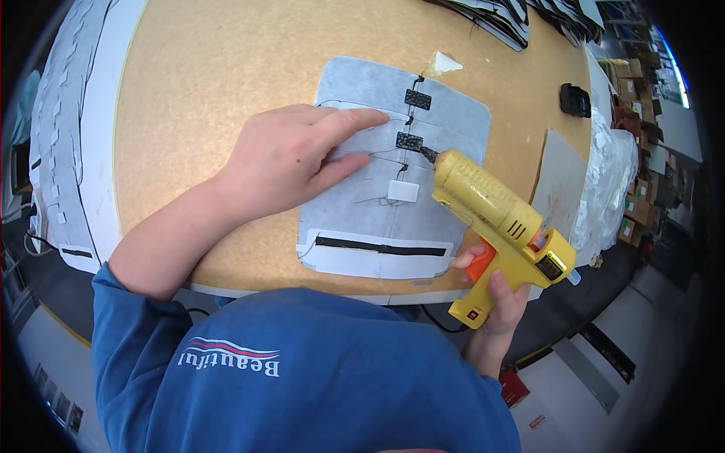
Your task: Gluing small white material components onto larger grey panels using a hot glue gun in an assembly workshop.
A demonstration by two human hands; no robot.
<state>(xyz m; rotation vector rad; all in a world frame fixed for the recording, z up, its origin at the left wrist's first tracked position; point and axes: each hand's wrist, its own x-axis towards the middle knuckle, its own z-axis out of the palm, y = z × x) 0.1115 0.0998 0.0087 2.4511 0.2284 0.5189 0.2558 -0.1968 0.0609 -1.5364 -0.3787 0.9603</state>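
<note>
A light grey fabric panel (343,208) with rounded corners lies flat on the table. My left hand (287,158) rests on its left half, index finger and thumb stretched out and apart, with the other fingers partly hidden. My right hand (507,302) grips a yellow hot glue gun (491,198), a finger at its orange trigger. The nozzle points at the right end of a black textured patch (408,141). Above that sits a second black patch (418,99); below is a white square piece (402,191). Thin dark wires join them. A black strip (381,248) crosses the panel's near end.
The tan table (196,68) carries a white scrap (446,63) beyond the panel and a black plastic item (575,100) at right. Dark sheets (491,19) are stacked at the far right. Clear plastic wrapping (610,177) lies along the right edge; wired grey panels (64,136) line the left.
</note>
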